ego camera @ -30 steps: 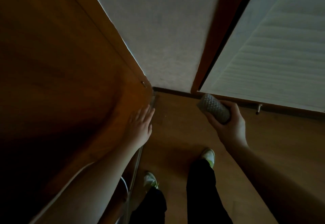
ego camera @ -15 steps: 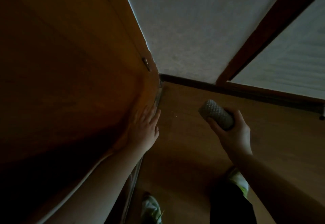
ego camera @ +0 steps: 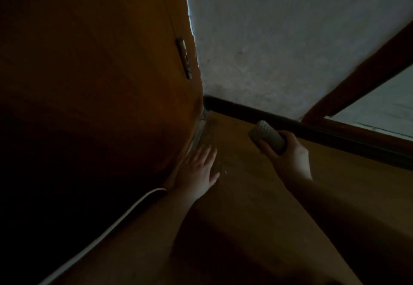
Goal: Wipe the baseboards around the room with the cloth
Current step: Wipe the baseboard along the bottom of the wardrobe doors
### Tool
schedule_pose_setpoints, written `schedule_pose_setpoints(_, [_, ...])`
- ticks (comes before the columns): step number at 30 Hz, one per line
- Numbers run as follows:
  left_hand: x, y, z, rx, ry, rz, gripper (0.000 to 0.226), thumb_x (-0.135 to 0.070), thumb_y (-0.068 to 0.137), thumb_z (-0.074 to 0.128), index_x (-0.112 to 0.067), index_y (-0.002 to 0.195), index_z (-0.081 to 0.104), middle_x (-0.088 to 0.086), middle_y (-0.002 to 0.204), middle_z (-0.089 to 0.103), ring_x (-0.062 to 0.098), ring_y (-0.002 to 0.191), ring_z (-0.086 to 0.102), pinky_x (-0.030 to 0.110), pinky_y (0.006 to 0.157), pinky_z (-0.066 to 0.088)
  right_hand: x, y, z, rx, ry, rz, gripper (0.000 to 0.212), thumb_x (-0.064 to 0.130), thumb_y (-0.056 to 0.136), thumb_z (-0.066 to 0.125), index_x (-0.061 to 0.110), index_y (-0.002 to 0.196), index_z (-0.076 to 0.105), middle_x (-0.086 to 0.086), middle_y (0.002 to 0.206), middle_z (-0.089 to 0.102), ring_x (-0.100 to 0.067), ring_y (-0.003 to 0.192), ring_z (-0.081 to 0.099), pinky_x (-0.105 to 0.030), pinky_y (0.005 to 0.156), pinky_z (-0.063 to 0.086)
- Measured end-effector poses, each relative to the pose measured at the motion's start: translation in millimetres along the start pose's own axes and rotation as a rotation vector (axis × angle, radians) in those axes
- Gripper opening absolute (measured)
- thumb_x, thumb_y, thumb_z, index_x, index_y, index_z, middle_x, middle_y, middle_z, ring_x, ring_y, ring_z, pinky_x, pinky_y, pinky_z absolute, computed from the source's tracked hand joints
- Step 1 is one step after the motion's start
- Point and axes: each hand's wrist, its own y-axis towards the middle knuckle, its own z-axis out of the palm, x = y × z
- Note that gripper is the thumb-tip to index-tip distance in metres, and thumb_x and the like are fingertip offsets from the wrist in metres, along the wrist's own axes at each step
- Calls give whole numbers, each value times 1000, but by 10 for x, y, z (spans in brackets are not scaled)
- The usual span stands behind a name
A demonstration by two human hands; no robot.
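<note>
Closer to the corner now, we press our spread left hand (ego camera: 199,170) against the cabinet (ego camera: 100,105); at three o'clock, our right hand (ego camera: 288,155) grips the rolled cloth (ego camera: 266,136) near the baseboard (ego camera: 245,108).

One head-worn wide-angle camera looks steeply down, close into a dim room corner (wooden door (ego camera: 93,79) left, baseboard (ego camera: 263,112) ahead), both forearms reaching in from below.

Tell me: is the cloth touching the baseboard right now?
No. The rolled cloth is held up in the right hand, short of the dark baseboard, with bare floor showing between them.
</note>
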Motion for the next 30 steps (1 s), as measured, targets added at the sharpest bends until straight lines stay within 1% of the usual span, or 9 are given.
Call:
schedule_pose_setpoints(3, [113, 139, 302, 152, -8, 28, 118, -74, 79, 60, -22, 156, -12, 2, 165, -14, 25, 152, -9, 44, 119, -2, -146, 292, 462, 6, -69, -40, 68, 74, 71, 59, 32, 124, 49, 10, 111, 61, -3, 94, 58, -19, 74, 48])
schedule_pose_setpoints(6, [252, 182, 508, 176, 88, 28, 133, -72, 71, 70, -15, 156, -16, 7, 163, -22, 27, 151, -12, 45, 120, -3, -172, 559, 967, 22, -132, -136, 57, 57, 82, 68, 26, 126, 50, 1, 118, 63, -10, 101, 61, -22, 79, 50])
schedule_pose_setpoints(9, [301, 188, 552, 163, 110, 35, 133, -73, 72, 69, -12, 155, -16, 8, 163, -23, 29, 152, -10, 47, 123, 3, -89, 713, 1373, 50, -156, -203, 53, 46, 86, 70, 22, 128, 51, -2, 123, 61, -15, 108, 61, -28, 86, 52])
schedule_pose_setpoints(12, [285, 169, 494, 176, 123, 17, 131, -72, 75, 67, -11, 155, -16, 9, 163, -23, 30, 152, -8, 50, 122, 7, 33, 797, 1629, 65, -176, -219, 50, 39, 89, 68, 18, 131, 51, -6, 126, 59, -19, 110, 60, -29, 87, 49])
schedule_pose_setpoints(14, [259, 133, 468, 217, 121, 12, 129, -69, 76, 68, -11, 155, -15, 9, 162, -25, 30, 152, -10, 51, 123, 5, 112, 849, 1739, 62, -193, -214, 50, 39, 90, 67, 16, 132, 51, -8, 127, 58, -21, 110, 59, -30, 86, 49])
schedule_pose_setpoints(16, [221, 116, 454, 237, 133, 9, 127, -64, 78, 71, -11, 155, -15, 9, 162, -26, 29, 152, -11, 47, 121, 1, 175, 915, 1825, 63, -199, -197, 51, 38, 90, 67, 15, 133, 51, -9, 127, 57, -23, 110, 59, -29, 83, 47])
schedule_pose_setpoints(21, [164, 98, 443, 287, 139, -24, 126, -54, 80, 75, -12, 154, -19, 7, 160, -32, 29, 151, -13, 49, 123, 5, 257, 1122, 1992, 51, -175, -52, 51, 31, 88, 69, 12, 132, 51, -10, 130, 54, -27, 114, 57, -31, 84, 44])
schedule_pose_setpoints(25, [210, 86, 460, 245, 135, 5, 124, -54, 80, 74, -13, 156, -15, 6, 162, -27, 28, 152, -9, 47, 122, 6, 305, 1211, 2101, 26, -208, 41, 52, 29, 87, 71, 7, 126, 46, -15, 130, 52, -31, 118, 55, -39, 93, 47])
schedule_pose_setpoints(30, [376, 81, 510, 141, 128, 85, 117, -63, 82, 66, -19, 157, -12, 1, 164, -19, 25, 152, -4, 46, 123, 9, 168, 1120, 1955, -26, -211, 52, 53, 27, 87, 72, 6, 127, 44, -15, 132, 50, -30, 122, 51, -38, 99, 46])
